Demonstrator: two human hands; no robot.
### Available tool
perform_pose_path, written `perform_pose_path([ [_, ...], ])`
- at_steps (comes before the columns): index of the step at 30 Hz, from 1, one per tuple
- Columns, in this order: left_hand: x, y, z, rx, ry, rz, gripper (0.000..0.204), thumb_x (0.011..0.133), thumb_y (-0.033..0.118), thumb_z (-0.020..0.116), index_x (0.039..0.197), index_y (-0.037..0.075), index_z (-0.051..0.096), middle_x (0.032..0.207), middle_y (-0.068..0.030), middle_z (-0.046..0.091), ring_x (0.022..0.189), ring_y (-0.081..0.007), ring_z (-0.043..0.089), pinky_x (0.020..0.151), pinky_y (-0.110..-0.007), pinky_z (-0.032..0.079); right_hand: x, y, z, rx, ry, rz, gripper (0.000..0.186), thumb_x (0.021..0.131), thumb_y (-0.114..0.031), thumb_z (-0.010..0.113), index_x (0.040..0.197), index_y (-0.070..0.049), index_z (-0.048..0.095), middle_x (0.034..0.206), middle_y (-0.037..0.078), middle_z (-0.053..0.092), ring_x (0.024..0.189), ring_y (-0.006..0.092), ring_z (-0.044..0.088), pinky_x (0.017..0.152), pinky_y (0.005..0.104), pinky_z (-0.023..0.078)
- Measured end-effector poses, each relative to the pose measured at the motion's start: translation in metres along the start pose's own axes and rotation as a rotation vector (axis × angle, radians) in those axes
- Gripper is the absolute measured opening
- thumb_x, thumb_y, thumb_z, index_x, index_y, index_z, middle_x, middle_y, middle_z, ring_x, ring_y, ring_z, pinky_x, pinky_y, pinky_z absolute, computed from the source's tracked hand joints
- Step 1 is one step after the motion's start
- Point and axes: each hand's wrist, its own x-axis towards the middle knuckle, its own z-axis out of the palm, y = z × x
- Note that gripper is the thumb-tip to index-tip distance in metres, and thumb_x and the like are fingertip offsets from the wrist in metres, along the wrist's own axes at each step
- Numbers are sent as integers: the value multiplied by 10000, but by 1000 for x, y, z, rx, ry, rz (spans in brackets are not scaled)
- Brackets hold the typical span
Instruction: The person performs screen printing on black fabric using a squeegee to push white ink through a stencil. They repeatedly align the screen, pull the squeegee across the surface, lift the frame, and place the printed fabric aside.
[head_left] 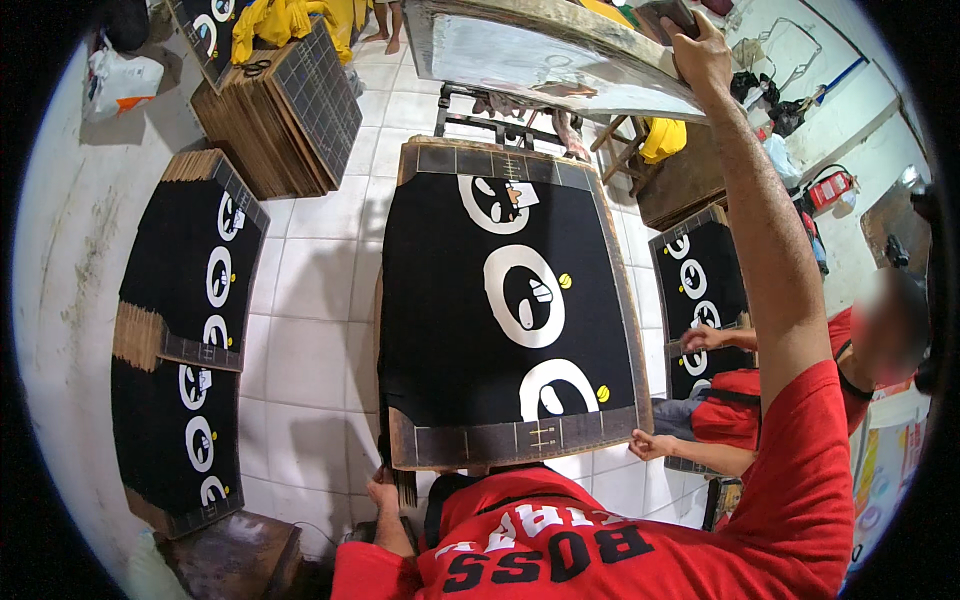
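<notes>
A flat board with ruled dark margins lies in front of me, carrying a black fabric piece printed with white rings and small yellow spots. My left hand is at the board's near left corner, fingers closed at its edge. My right arm reaches up and forward. At its end, my right hand is closed on the upper edge of a tilted, raised screen frame, beside a brown block. The frame's pale underside shows above the board's far end.
Stacks of boards with printed black fabric stand at left. A taller board stack holds scissors and yellow cloth. At right, a co-worker's hand reaches the board's near right corner; their other hand is over another stack.
</notes>
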Motion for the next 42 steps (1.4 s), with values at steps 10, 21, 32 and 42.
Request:
perform_pose_path([
  [10,18,-12,11,259,156,132,255,1019,248,591,984,11,677,915,-273,694,864,-495,655,709,-554,487,-25,-13,-2,-35,52,-10,550,877,-435,741,1336,-138,674,1219,171,732,1159,330,690,967,419,528],
  [21,94,160,-100,468,633,721,280,1044,233,527,1070,49,736,1024,-177,750,928,-379,712,811,-460,560,-19,-11,-12,-31,-20,-14,482,899,-432,683,1290,-149,681,1221,198,717,1169,387,668,980,477,519],
  [32,-160,262,-431,436,1028,413,344,976,277,694,1029,-55,770,982,-233,759,920,-330,717,887,-449,555,18,-12,-1,-46,-88,-12,539,855,-541,721,1285,-216,712,1189,163,741,1120,332,702,940,457,551],
  [42,-173,125,-588,-417,890,255,415,1018,307,627,1280,-11,683,1189,-97,690,1107,-212,611,1032,-372,468,43,-2,16,176,50,-220,402,805,-299,773,1156,-105,738,1089,181,748,1016,320,724,878,432,563],
])
